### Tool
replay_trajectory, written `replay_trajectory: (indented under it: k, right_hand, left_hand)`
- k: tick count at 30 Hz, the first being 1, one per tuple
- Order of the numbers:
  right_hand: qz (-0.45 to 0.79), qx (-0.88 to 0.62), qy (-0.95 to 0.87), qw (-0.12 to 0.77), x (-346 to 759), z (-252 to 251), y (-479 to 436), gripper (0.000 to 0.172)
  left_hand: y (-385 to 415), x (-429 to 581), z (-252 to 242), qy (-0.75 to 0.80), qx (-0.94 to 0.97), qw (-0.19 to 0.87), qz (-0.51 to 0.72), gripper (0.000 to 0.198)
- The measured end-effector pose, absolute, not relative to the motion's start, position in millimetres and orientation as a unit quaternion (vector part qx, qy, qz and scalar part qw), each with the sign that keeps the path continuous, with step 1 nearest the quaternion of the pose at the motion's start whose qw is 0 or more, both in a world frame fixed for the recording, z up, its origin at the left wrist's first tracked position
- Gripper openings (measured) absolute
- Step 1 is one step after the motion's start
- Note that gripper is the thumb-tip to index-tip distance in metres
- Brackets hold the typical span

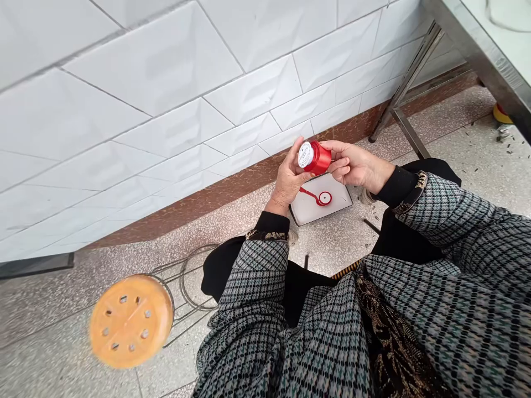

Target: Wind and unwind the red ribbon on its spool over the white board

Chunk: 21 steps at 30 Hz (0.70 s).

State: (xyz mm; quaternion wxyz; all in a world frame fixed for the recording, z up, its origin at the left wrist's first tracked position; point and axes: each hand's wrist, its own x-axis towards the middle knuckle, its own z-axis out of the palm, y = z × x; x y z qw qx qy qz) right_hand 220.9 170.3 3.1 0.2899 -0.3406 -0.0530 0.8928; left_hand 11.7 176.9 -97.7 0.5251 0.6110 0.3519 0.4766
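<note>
Between my two hands, above a shallow box, is a spool of red ribbon [319,159] with a white printed label on its end, tilted to face left. My left hand [287,179] has its fingers and thumb around the spool's labelled end. My right hand [352,163] grips the other end with thumb and bent fingers. Below, on the white inside of the box [338,199], lies a smaller round red-rimmed piece [324,198] with a white face and dark centre. A red strip [307,193] runs from it up toward my left hand; its upper end is hidden.
An orange round stool [131,321] with holes and wire legs stands or lies at lower left. White tiled wall [182,132] rises ahead above a brown skirting. A metal-framed table [493,50] is at upper right. Small dark scraps [473,138] litter the speckled floor.
</note>
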Motion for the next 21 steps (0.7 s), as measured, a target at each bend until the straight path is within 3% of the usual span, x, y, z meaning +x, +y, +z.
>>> replay_trajectory:
  k: [10,21]
  right_hand:
    - [0.893,-0.353,-0.045,0.276,222,5,169,0.011]
    - [0.793,-0.403,-0.038,0.456,180,-11,143,0.024]
  left_hand:
    - [168,13,-96,0.372,0.578,0.542,0.484,0.093]
    - [153,50,-105,0.465,0.504,0.497,0.532,0.063]
